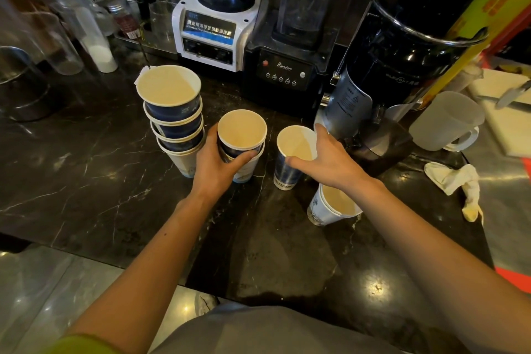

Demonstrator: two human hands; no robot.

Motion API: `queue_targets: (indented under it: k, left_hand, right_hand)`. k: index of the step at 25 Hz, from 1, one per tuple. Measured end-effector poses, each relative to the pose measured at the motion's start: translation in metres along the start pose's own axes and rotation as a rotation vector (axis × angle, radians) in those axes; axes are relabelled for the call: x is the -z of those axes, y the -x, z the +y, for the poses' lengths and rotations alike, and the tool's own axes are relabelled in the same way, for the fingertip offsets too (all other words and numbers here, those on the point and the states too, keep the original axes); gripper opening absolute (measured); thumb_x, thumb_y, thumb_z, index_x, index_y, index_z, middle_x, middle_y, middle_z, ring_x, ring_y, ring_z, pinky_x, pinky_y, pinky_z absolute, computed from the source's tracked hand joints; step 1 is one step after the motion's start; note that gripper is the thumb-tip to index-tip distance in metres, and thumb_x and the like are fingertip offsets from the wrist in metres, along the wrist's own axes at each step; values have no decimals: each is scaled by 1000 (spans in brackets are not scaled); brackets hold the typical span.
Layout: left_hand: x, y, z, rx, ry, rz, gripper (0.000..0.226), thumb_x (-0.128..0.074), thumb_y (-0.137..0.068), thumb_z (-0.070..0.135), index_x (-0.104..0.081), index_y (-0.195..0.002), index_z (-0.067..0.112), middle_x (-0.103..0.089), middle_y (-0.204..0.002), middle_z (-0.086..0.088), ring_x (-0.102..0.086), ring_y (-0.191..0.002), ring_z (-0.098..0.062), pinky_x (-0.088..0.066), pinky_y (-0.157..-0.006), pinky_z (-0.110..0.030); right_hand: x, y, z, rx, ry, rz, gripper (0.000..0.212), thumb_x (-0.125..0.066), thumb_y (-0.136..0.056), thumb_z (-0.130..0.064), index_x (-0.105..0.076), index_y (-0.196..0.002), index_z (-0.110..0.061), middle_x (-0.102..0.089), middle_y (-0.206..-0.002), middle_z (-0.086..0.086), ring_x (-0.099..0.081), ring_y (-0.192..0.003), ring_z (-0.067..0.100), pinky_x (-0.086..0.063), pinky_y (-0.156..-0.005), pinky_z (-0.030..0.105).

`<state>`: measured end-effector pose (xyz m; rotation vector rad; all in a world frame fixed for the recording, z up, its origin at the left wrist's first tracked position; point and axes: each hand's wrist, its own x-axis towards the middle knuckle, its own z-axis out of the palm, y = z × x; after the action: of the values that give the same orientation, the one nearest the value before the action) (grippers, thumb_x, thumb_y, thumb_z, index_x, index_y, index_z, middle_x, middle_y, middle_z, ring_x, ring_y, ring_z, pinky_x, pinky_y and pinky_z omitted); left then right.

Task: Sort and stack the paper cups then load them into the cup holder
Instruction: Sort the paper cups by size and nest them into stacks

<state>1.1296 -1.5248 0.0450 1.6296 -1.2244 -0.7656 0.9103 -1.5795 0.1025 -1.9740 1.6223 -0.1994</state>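
A dark marble counter (pixel 100 169) holds a tall leaning cup stack (pixel 175 118) just left of the left hand (pixel 218 164), whose fingers wrap a short nested stack (pixel 242 144). The right hand (pixel 330 158) pinches the rim of a single blue cup (pixel 290 158); under its wrist lies a tipped white cup (pixel 330 207).

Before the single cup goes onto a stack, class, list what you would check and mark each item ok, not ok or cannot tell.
1. Right hand has a grip on the single cup: ok.
2. Left hand steadies the short stack: ok.
3. Short stack's top cup is empty: ok.
4. Tall stack stands straight: not ok, it leans.
5. Loose cup under the right wrist is upright: not ok, tilted.
6. Cup holder in view: not ok.
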Motion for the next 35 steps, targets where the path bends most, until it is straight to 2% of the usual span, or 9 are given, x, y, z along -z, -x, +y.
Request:
queue_targets:
  k: [3, 8, 13, 17, 24, 28, 30, 32, 35]
  left_hand:
    - [1, 0, -1, -11, -3, 10, 85, -79, -78, 32, -32, -147, 19, -44, -150, 1, -38, -134, -6, -35, -107, -25]
    - [1, 0, -3, -33, -4, 10, 85, -80, -77, 36, -34, -146, 20, -46, -147, 3, -36, -127, 2, -36, -104, -20]
    - [4, -2, -7, -53, 34, -14, 81, -79, -77, 39, -37, -144, 19, -51, -142, 3, -44, -128, -4, -39, -105, -23]
    - [3, -4, -8, -65, 26, -15, 79, -79, -76, 40, -40, -142, 16, -55, -136, 5, -49, -125, -5, -42, -103, -21]
    - [-1, -1, -10, -74, 50, 17, 79, -81, -77, 34, -39, -143, 20, -49, -134, 16, -42, -124, 6, -35, -94, 1]
    - [-2, 0, -10, -57, 61, 12, 81, -81, -77, 31, -37, -144, 21, -48, -139, 14, -42, -126, 4, -39, -103, -13]
    - [-5, 1, -8, -49, 39, 13, 83, -81, -77, 32, -36, -145, 19, -48, -146, 4, -39, -128, 0, -38, -107, -23]
    - [-3, 1, -8, -48, 23, 38, 83, -81, -77, 31, -36, -145, 18, -47, -147, 2, -38, -127, 0, -36, -105, -21]
    - [-6, -1, -11, -69, 37, 13, 82, -82, -77, 31, -37, -144, 20, -47, -142, 9, -39, -127, 3, -34, -101, -8]
  right_hand:
    - [9, 0, -2, 11, 88, -98, 109, -69, -80, -59, -5, -156, -14, -28, -156, 13, -31, -141, 32, -36, -106, 40]
    - [16, -3, -41, 312, 167, 33, 101, -62, -77, -70, -21, -155, -22, -25, -159, 2, -26, -145, 21, -31, -113, 41]
    - [0, -26, -79, 464, 209, -119, 43, -68, -83, -53, -65, -119, -30, -37, -150, 7, -33, -139, 26, -39, -104, 49]
    - [-9, -26, -79, 511, 332, -130, 17, -59, -94, -39, -68, -101, -26, -34, -154, 6, -28, -143, 28, -39, -101, 49]
    - [-4, -9, -77, 757, 244, 381, 19, -44, -97, -23, -58, -97, -10, -64, -87, 10, -59, -78, 29, -51, -58, 43]
    - [47, 6, -73, 691, 65, 591, 21, -47, -99, -21, -60, -99, -5, -64, -80, 12, -58, -70, 28, -49, -60, 46]
    - [72, 26, -56, 642, 30, 693, 16, -54, -98, -15, -62, -100, -1, -65, -84, 12, -56, -74, 19, -48, -66, 27]
    - [90, 50, -38, 614, 39, 780, 13, -58, -97, -10, -63, -99, 2, -65, -86, 11, -50, -76, 7, -37, -69, 6]
    - [104, 83, -4, 526, 115, 851, 11, -59, -95, -4, -64, -95, 5, -65, -82, 16, -54, -73, 15, -36, -68, 10]
